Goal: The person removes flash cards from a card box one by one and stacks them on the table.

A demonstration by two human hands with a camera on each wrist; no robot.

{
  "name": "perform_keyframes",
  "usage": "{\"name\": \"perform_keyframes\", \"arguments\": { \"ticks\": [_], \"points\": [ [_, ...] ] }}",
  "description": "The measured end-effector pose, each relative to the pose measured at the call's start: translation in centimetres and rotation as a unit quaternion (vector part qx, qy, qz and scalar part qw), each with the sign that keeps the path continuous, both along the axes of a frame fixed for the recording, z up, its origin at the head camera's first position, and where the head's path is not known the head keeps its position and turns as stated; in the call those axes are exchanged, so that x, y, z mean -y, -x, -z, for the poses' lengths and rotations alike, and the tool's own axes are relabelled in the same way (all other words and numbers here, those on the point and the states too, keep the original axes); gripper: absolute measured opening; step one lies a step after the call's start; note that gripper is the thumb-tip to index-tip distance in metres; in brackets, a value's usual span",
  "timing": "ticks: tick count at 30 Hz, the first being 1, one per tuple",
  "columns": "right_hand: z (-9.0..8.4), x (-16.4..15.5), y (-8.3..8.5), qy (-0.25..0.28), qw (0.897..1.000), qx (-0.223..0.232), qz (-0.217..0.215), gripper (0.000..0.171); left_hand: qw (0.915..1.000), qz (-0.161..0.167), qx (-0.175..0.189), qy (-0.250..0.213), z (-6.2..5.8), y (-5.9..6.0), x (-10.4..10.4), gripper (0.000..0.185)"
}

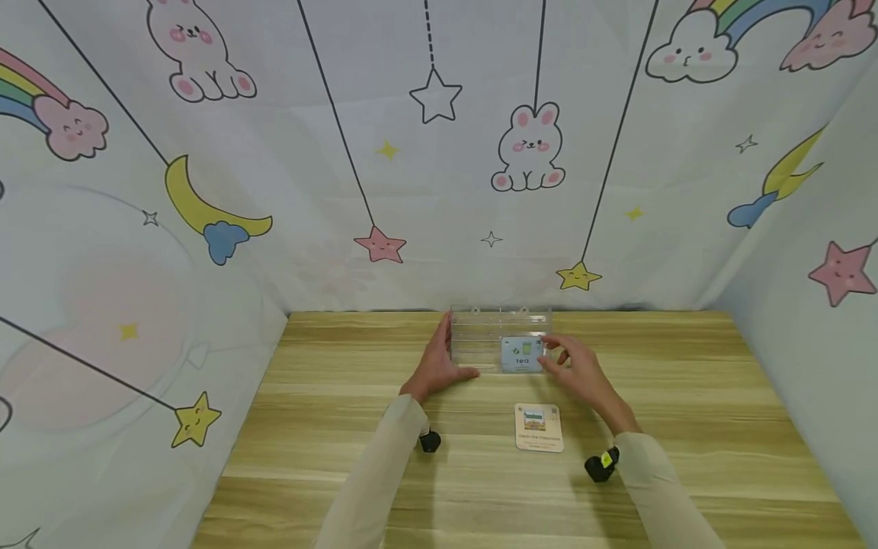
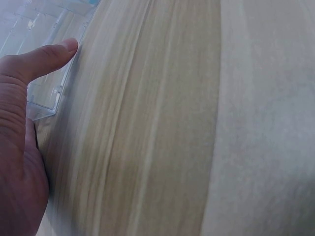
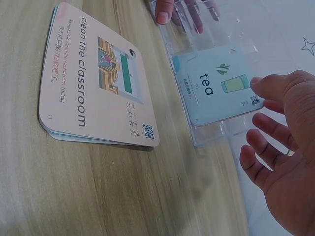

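A clear plastic card rack (image 1: 475, 347) with tiered compartments stands near the back edge of the table. My left hand (image 1: 439, 364) grips its left end, the thumb along the front bottom edge, as the left wrist view also shows with the thumb (image 2: 54, 55) over the rack. In the rack's lower right part leans a light blue flashcard (image 3: 211, 86) reading "tea", with a green drink and leaves on it. My right hand (image 1: 578, 372) pinches that card's upper right corner between thumb and index finger; the other fingers (image 3: 266, 140) are spread loosely.
In front of the rack lies a small stack of flashcards (image 1: 539, 427), the top one peach-coloured and reading "clean the classroom" (image 3: 82, 73). Behind the wood-grain table (image 1: 329, 427) hangs a white cloth backdrop (image 1: 439, 191) with cartoon rabbits and stars, which also closes both sides.
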State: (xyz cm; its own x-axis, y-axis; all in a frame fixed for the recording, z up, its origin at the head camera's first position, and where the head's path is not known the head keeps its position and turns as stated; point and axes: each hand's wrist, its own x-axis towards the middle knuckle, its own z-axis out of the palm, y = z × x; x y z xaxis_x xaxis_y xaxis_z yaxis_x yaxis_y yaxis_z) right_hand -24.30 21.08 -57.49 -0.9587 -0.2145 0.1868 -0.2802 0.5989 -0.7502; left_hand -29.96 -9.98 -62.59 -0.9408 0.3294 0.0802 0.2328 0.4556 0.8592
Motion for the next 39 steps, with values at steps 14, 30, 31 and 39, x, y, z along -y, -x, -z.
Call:
{"name": "perform_keyframes", "arguments": {
  "ticks": [14, 30, 31, 39],
  "points": [
    [-0.39, 0.11, 0.21, -0.006, 1.000, -0.011, -0.003, 0.037, 1.0000, 0.000, 0.005, 0.002, -0.02, -0.04, -0.02, 0.138],
    [-0.29, 0.00, 0.22, -0.005, 1.000, -0.015, -0.006, 0.037, 1.0000, -0.001, 0.007, 0.002, -0.09, -0.07, -0.09, 0.138],
    [-0.29, 0.00, 0.21, -0.005, 1.000, -0.014, -0.006, 0.036, 1.0000, -0.001, 0.007, 0.002, -0.07, -0.07, -0.09, 0.138],
    [-0.24, -0.02, 0.16, -0.004, 1.000, -0.012, -0.003, 0.034, 1.0000, -0.002, 0.005, 0.006, 0.07, 0.04, -0.07, 0.138]
  ]
}}
